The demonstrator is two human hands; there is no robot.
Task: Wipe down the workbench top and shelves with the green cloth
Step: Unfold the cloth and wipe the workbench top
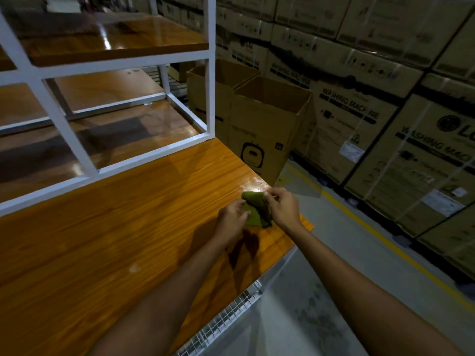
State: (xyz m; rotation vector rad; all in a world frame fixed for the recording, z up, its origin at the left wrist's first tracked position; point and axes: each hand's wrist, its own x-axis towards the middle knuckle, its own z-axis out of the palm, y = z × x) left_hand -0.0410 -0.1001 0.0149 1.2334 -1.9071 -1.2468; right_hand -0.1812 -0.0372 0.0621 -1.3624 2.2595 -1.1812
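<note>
Near the surface's far right corner, both hands hold the green cloth: left hand fingers and right hand fingers pinch its folds.

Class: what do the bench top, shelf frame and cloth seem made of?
Bench top: wood or wood-look laminate, glossy; grain lines, glare. Frame: likely white-painted metal; square tubes. Cloth: soft green fabric; crumpled between the left hand and right hand.
</note>
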